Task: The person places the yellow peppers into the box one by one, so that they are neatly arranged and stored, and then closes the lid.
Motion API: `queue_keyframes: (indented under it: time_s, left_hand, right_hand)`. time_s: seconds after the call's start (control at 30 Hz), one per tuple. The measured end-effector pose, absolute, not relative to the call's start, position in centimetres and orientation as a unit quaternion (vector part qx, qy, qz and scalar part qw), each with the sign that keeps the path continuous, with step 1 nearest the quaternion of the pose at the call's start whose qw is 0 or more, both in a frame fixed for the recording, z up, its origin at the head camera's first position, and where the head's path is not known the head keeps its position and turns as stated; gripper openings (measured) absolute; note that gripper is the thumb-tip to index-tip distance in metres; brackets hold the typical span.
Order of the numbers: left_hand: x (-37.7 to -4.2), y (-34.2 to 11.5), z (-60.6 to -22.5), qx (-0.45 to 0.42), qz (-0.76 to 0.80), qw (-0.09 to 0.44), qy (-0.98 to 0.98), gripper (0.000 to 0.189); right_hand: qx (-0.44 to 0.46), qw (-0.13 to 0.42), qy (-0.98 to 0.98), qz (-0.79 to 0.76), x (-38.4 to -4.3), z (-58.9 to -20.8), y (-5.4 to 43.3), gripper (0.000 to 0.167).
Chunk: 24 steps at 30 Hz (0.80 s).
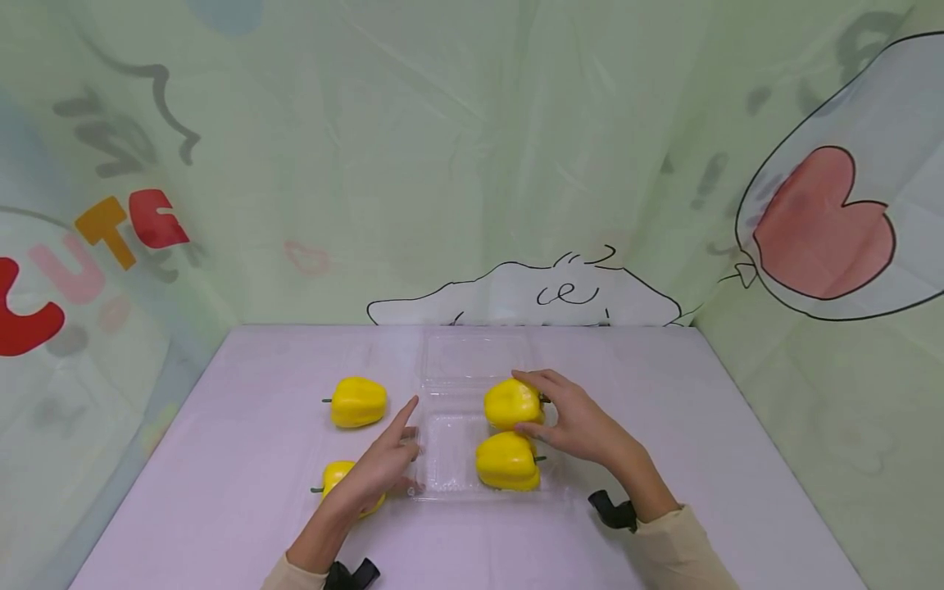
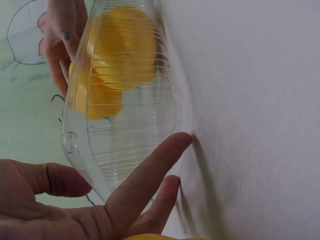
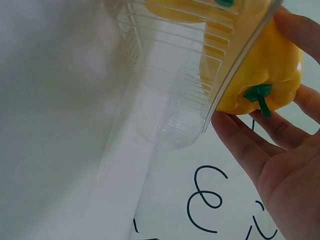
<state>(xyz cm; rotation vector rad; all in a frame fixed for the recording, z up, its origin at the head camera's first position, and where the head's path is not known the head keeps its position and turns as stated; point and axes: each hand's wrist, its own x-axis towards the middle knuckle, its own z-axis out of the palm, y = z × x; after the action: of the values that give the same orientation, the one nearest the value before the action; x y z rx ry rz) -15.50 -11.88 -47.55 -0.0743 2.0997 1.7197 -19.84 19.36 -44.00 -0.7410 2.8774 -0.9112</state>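
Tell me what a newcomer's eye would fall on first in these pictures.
Probably the four yellow peppers: two on the table left of the clear container, two at its right side, the farther one gripped by the right hand. Next, the large red heart on the pale balloon at the head view's right.

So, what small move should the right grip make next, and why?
Probably lower the held yellow pepper fully into the clear container: it rises above the rim, the right grip holds it, another pepper lies inside, and the left grip is at the container's left side.
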Motion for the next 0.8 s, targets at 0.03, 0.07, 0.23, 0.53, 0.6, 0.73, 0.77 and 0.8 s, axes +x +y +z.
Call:
queue_keyframes:
  time_s: [0.03, 0.07, 0.23, 0.53, 0.6, 0.73, 0.77, 0.8]
  left_hand:
    - [-15.50, -11.89, -47.53, -0.026, 0.619, 0.212, 0.756, 0.078]
    - [-15.49, -11.88, -47.52, -0.027, 0.619, 0.212, 0.756, 0.078]
    - [-15.47, -11.86, -47.46, -0.029, 0.616, 0.212, 0.758, 0.078]
    - [-15.43, -11.78, -47.39, -0.031, 0.619, 0.213, 0.756, 0.078]
    - [-15.42, -11.75, -47.37, -0.031, 0.617, 0.212, 0.757, 0.078]
    - [-15.41, -11.74, -47.38, -0.032, 0.616, 0.211, 0.759, 0.078]
    - [-15.41, -11.75, -47.39, -0.031, 0.616, 0.210, 0.758, 0.078]
    - [-15.40, -11.76, -47.37, -0.032, 0.617, 0.210, 0.758, 0.078]
  right_hand:
    - [-0.238, 0.017, 0.926, -0.293, -19.82, -43.99, 19.37, 0.077]
    - [-0.237, 0.017, 0.926, -0.292, -19.79, -43.99, 19.38, 0.077]
    - [-0.236, 0.018, 0.928, -0.288, -19.68, -44.00, 19.51, 0.078]
    - [-0.238, 0.020, 0.926, -0.293, -19.75, -44.19, 19.79, 0.078]
    - [-0.237, 0.022, 0.925, -0.297, -19.77, -44.24, 19.83, 0.077]
    - [-0.239, 0.024, 0.921, -0.306, -19.78, -44.29, 19.93, 0.076]
    - [-0.240, 0.024, 0.921, -0.306, -19.80, -44.29, 19.92, 0.075]
    - [-0.241, 0.025, 0.921, -0.305, -19.81, -44.29, 19.92, 0.075]
